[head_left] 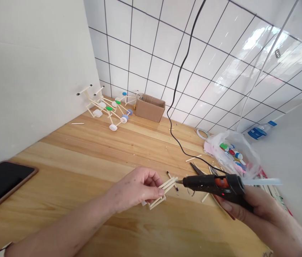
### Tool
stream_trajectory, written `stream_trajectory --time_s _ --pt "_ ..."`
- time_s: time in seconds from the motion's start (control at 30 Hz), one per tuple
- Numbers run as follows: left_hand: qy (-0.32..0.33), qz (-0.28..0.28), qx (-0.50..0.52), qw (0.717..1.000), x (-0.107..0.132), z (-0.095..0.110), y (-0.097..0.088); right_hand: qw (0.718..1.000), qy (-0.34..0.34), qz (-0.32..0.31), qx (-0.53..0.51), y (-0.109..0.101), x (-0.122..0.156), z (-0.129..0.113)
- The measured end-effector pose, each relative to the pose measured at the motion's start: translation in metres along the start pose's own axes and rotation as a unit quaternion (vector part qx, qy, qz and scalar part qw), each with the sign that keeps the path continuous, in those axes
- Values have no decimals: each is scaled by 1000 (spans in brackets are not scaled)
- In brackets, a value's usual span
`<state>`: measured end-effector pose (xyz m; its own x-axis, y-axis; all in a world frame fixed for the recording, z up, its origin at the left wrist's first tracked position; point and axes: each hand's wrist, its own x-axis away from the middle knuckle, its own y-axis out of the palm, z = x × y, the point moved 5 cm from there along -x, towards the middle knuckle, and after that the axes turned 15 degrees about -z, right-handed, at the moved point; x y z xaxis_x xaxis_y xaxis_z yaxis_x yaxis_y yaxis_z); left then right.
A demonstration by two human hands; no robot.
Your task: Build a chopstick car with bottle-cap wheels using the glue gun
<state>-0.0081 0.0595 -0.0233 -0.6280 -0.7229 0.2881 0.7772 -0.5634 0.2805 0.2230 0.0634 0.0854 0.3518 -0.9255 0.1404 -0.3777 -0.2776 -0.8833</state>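
Observation:
My left hand (137, 187) is closed around a small frame of pale wooden sticks (164, 194), holding it just above the wooden tabletop (86, 167). My right hand (249, 208) grips a black glue gun (215, 185) with a clear glue stick poking out of its back. The gun's nozzle touches the right end of the stick frame. A black cord (180, 71) runs up from the gun toward the tiled wall.
Finished stick models with bottle-cap wheels (108, 107) stand at the back corner beside a small cardboard box (150, 107). A plastic bag of coloured caps (232, 151), scissors (197, 168) and a water bottle (260, 130) lie to the right. A dark phone (0, 184) rests at left.

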Motion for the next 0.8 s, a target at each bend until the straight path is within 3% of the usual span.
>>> stream_trajectory --time_s 0.1,0.23,0.8 --pt "-2 1 6 1000 0 1 1 996 -3 -84 10 4 -1 7" --pt "-9 5 9 1000 1 2 1 992 -3 -123 23 7 0 17" --pt "-2 9 8 1000 1 2 2 994 -25 -100 29 7 -2 1"
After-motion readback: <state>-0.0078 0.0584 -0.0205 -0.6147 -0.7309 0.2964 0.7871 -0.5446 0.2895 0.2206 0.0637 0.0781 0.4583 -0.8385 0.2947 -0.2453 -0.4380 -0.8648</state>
